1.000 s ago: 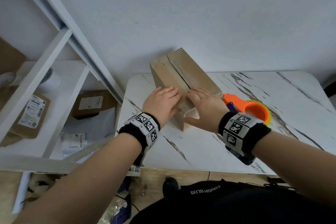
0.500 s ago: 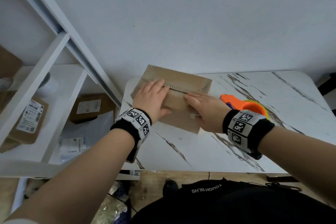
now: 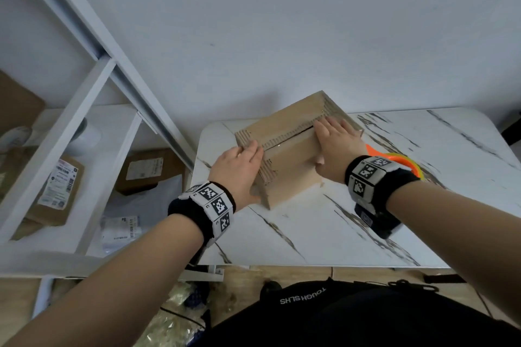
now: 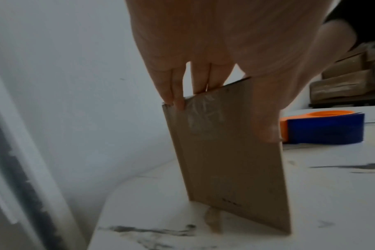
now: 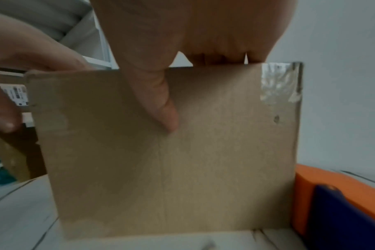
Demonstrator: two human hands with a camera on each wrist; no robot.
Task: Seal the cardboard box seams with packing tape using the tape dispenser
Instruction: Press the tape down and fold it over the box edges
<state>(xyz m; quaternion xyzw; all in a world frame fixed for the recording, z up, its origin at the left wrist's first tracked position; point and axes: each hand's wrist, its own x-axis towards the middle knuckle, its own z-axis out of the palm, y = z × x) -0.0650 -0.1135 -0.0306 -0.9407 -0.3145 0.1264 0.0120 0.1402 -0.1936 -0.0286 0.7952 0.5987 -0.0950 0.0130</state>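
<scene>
A small brown cardboard box [image 3: 293, 175] stands on the marble table [image 3: 338, 228], its top seam running from lower left to upper right. My left hand [image 3: 239, 166] holds the box's left end, fingers over the top edge and thumb on the end face [image 4: 225, 160]. My right hand [image 3: 335, 146] lies on the right part of the top, its thumb [image 5: 161, 101] pressed down the near face [image 5: 171, 169]. Clear tape patches show on upper corners [image 4: 203, 116] [image 5: 278, 82]. The orange and blue tape dispenser [image 3: 394, 159] [image 4: 323, 128] [image 5: 332, 203] lies just right of the box, untouched.
A white shelf unit [image 3: 84, 149] stands left of the table with labelled parcels [image 3: 60, 189] and bags on it. The white wall is right behind the box. Bare tabletop stretches in front and to the right. Bags lie on the floor below.
Both hands have turned the box on the table, so its seam has swung from pointing away, through crosswise, to a diagonal. The hands shifted toward its two ends. The dispenser stayed put.
</scene>
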